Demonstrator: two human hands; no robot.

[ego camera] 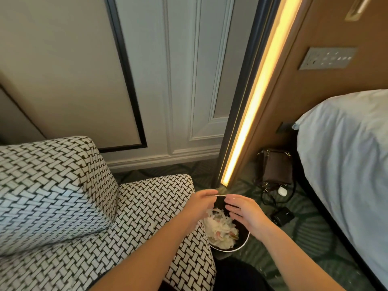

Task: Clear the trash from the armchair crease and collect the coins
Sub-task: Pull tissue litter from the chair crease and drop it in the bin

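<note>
A round black bin [241, 244] stands on the carpet just right of the armchair [63, 196], which is covered in a black-and-white woven pattern. White crumpled paper trash [220, 227] with some orange bits fills the bin. Both hands hover over its far rim. My left hand [202, 203] has its fingers bent downward toward the trash; whether it holds anything cannot be made out. My right hand [243, 211] is flat with straight fingers and holds nothing. No coins are visible. The armchair crease shows no trash from here.
A bed with pale blue sheets [346, 164] fills the right side. On the green carpet near the bin lie a brown bag [277, 166], a white earbud case [282, 191], black cables and a black adapter [283, 216]. A lit vertical strip [252, 114] runs beside the panelled wall.
</note>
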